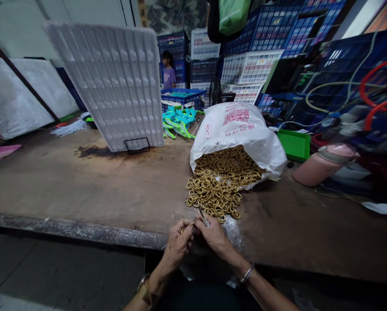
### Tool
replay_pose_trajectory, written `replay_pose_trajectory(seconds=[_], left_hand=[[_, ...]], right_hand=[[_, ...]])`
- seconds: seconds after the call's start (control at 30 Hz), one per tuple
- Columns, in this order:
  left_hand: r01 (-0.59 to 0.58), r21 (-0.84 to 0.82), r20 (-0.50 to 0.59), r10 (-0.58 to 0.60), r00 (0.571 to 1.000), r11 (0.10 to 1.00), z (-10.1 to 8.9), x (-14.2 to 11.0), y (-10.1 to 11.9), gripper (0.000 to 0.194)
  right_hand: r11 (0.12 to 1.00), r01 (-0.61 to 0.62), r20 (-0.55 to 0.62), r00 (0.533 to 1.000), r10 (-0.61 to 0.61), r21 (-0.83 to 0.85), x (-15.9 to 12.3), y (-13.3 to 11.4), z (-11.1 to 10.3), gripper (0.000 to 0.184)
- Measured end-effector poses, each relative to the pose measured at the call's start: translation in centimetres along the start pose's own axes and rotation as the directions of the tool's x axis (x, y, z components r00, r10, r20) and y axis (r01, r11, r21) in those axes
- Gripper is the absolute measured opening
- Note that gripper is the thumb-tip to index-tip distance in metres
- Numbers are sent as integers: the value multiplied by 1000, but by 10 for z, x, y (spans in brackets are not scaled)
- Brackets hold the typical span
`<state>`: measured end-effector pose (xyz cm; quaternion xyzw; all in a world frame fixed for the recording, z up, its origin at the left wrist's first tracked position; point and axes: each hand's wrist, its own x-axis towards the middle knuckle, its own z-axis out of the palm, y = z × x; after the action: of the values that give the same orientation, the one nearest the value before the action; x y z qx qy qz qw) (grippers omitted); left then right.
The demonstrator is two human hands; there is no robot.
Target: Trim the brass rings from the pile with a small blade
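Head view: the left fingers grasp what seems a small gold-coloured metal ring (mostly hidden by the knuckles), and the right fingers pinch a slim metallic blade-like tool close beside them. If the tool slips off the curved ring, it could nick the left fingers. Just beyond the fingers, a loose heap of round gold-coloured rings spills from a printed white sack onto the brown worktop; a knock could scatter it.
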<state>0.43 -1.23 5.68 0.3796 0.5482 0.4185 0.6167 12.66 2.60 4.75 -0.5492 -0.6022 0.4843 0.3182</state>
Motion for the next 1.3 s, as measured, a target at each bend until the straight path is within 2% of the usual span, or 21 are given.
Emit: replay_pose_trajectory(seconds=[0.13,0.33,0.4,0.47,0.53,0.6,0.73,0.9,1.1,1.3], left_hand=[[39,-64,34,-37,999,997,-1,0,-5,35],[4,-142,55,4,998,990,-2,-3,-9,33],[1,-151,44,6,999,989,-2,-3,-7,33],[-2,-154,27,7,1000,988,-1,-3,-6,34],[-4,-150,17,7,1000,989,-1,-2,-5,36],[-8,-140,18,11,1000,990,0,-1,-4,38],[-29,-117,12,30,999,993,1,-2,-3,38],[-59,-75,-29,57,998,995,2,-2,-4,34],[-146,-15,-45,145,988,989,1,2,-13,33],[-136,5,-55,136,989,991,0,0,-21,35]], right_hand=[[998,45,5,999,-45,-49,-3,-7,-1,22],[999,29,26,999,-28,-34,-3,-4,-2,24],[994,39,-7,999,-40,-105,-3,2,-2,26],[966,102,-22,994,-110,-238,-5,8,-3,23],[916,178,30,983,-179,-359,-8,12,-4,16],[873,222,100,975,-198,-434,-11,15,-4,15],[810,246,152,969,-195,-533,-13,16,-3,21],[741,254,142,967,-213,-622,-12,15,-2,22],[699,239,147,971,-190,-674,-13,17,-1,26],[677,197,160,980,-117,-709,-14,10,-3,26]])
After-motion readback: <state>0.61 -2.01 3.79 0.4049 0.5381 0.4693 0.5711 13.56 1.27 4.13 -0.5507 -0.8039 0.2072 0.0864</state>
